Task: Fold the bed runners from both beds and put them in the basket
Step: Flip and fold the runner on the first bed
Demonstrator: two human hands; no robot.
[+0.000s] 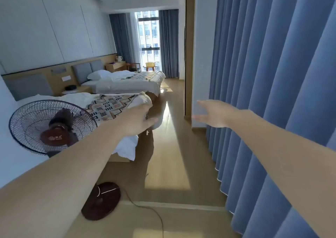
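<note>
Two beds with white linen stand along the left wall. A patterned bed runner (107, 107) lies across the foot of the near bed (127, 147). A second patterned runner (145, 75) lies across the far bed (127, 85). A yellow basket (150, 64) sits on a small round table by the window. My left hand (140, 120) is stretched out in front of the near bed's foot corner, fingers apart, holding nothing. My right hand (211, 113) is held out over the floor, open and empty.
A dark standing fan (51, 127) with a round base (101, 200) and a trailing cord is close on my left. Blue curtains (272, 92) hang along the right. A wooden floor aisle (172, 147) runs past both beds to the window, with a desk and chair beyond.
</note>
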